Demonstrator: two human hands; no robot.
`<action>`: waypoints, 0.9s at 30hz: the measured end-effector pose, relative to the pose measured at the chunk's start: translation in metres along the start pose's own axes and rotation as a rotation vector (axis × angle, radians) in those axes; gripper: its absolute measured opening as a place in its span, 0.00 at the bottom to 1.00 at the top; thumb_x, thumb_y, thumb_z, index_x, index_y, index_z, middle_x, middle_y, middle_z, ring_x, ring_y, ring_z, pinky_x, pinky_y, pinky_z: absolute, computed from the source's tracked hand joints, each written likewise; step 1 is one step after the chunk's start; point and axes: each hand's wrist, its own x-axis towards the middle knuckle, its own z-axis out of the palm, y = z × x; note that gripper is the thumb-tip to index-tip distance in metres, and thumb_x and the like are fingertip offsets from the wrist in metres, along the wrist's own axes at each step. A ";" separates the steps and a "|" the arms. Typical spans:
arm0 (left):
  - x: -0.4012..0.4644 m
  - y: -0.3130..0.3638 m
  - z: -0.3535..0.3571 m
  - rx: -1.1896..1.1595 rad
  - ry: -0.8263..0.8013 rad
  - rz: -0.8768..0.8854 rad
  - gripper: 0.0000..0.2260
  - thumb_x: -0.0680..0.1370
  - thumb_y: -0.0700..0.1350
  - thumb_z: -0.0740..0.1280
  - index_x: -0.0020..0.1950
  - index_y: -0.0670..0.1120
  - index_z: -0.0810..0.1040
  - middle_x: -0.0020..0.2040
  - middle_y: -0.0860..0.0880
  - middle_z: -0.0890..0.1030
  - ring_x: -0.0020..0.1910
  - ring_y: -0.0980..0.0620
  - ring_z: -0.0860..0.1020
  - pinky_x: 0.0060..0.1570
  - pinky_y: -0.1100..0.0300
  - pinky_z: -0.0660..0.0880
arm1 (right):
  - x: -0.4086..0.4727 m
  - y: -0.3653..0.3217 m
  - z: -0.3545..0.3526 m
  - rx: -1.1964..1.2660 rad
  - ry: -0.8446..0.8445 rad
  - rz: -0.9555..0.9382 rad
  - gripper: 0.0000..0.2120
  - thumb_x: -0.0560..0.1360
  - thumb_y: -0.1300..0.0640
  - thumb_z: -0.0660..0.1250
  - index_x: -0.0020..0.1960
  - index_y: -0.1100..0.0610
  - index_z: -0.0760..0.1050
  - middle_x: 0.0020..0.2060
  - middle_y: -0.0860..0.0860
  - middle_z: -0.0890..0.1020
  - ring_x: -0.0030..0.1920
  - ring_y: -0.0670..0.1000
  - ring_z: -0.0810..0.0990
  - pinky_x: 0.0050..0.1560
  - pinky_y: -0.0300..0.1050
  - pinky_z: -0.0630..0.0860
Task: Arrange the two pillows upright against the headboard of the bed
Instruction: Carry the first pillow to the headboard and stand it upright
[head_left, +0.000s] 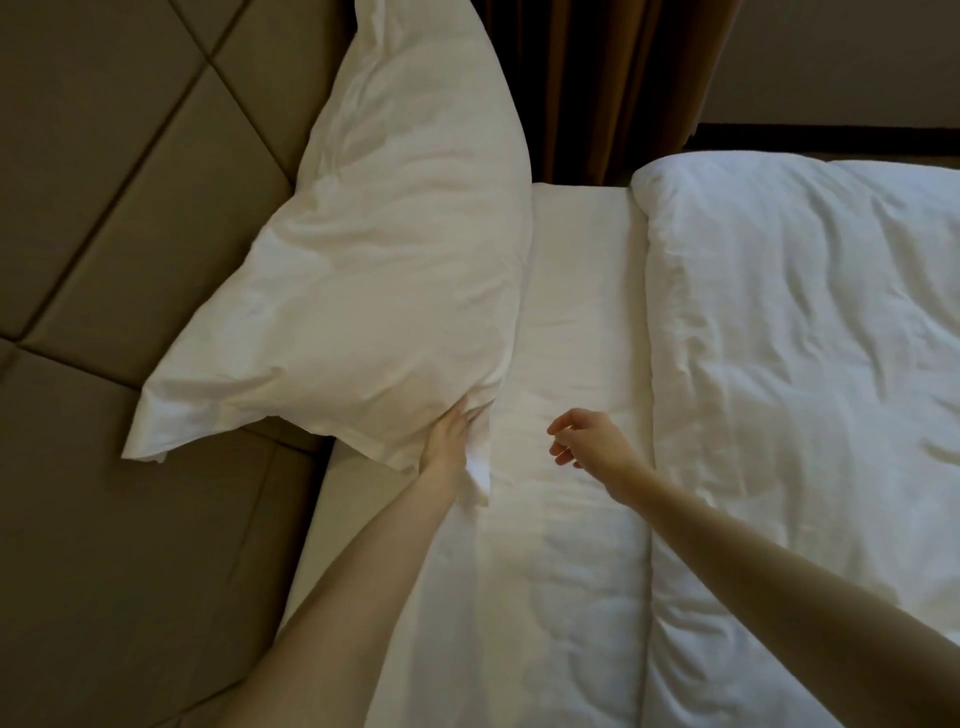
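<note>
One white pillow (384, 270) stands upright, leaning on the padded tan headboard (104, 208) at the left. My left hand (449, 441) presses flat against the pillow's near lower corner, fingers up on the fabric. My right hand (584, 439) hovers just above the white sheet (576, 322) to the right of that corner, fingers loosely curled and holding nothing. A second pillow is not visible.
A white duvet (800, 364) covers the right part of the bed, its folded edge running alongside the bare strip of sheet. A brown curtain (597, 88) hangs behind the far side of the bed, with a grey wall (831, 57) beside it.
</note>
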 end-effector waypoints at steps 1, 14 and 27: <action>-0.006 -0.002 -0.001 -0.086 0.051 0.024 0.25 0.82 0.55 0.51 0.77 0.47 0.59 0.80 0.47 0.52 0.78 0.44 0.41 0.72 0.39 0.33 | -0.003 -0.001 -0.001 0.000 0.003 0.000 0.11 0.74 0.67 0.57 0.44 0.58 0.77 0.35 0.54 0.81 0.33 0.49 0.79 0.33 0.37 0.71; -0.124 -0.140 -0.003 -0.856 0.819 -0.767 0.14 0.75 0.44 0.65 0.60 0.46 0.76 0.67 0.43 0.73 0.66 0.41 0.71 0.64 0.43 0.58 | -0.059 -0.058 -0.014 0.068 0.059 -0.156 0.12 0.73 0.68 0.56 0.46 0.59 0.77 0.37 0.54 0.81 0.35 0.50 0.79 0.34 0.38 0.71; -0.187 -0.202 0.035 -2.234 0.122 -0.785 0.31 0.77 0.49 0.68 0.74 0.38 0.62 0.71 0.38 0.69 0.66 0.37 0.71 0.57 0.48 0.71 | -0.105 -0.122 -0.032 0.041 0.128 -0.295 0.13 0.72 0.68 0.56 0.43 0.56 0.77 0.37 0.54 0.82 0.35 0.50 0.80 0.36 0.39 0.71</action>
